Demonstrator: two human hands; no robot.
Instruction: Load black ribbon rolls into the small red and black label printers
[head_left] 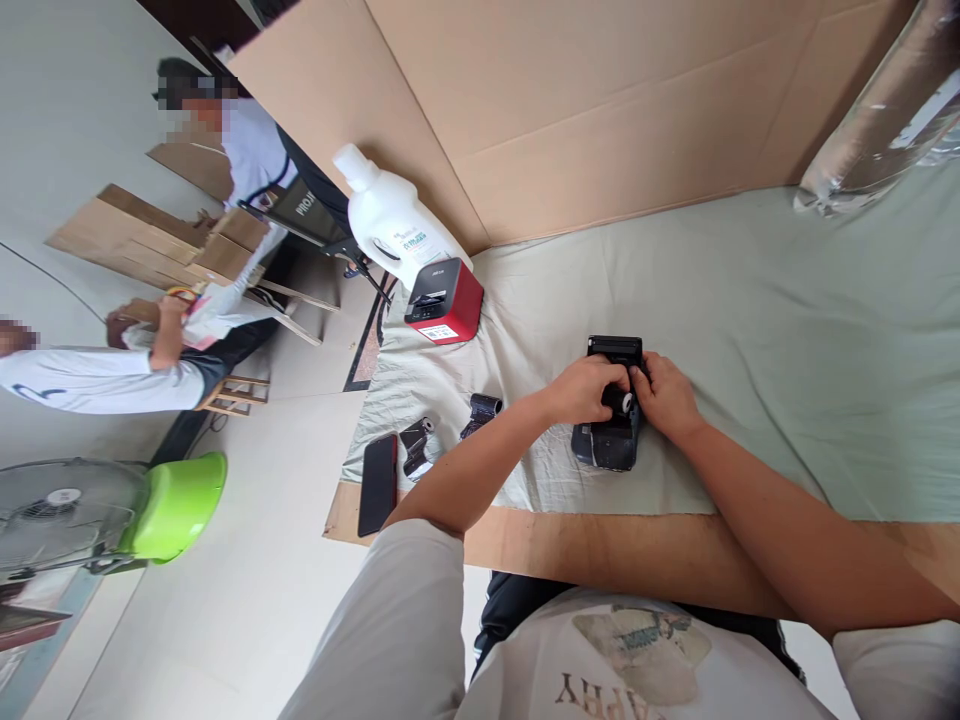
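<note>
A small black printer (611, 440) with its lid (615, 348) raised lies on the pale green cloth (787, 340) in front of me. My left hand (581, 390) and my right hand (667, 395) both rest on top of it. Between their fingers sits a white paper roll (619, 401) in the printer's open bay. Both hands touch the roll and the printer body; which one grips the roll I cannot tell.
A red and black printer (444, 300) and a white jug (390, 222) stand at the far left. A black phone (377, 484) and two black holders (450, 430) lie near the table's left edge. Cardboard walls (600, 110) rise behind. Two people work at the left, beside a green basin (176, 505).
</note>
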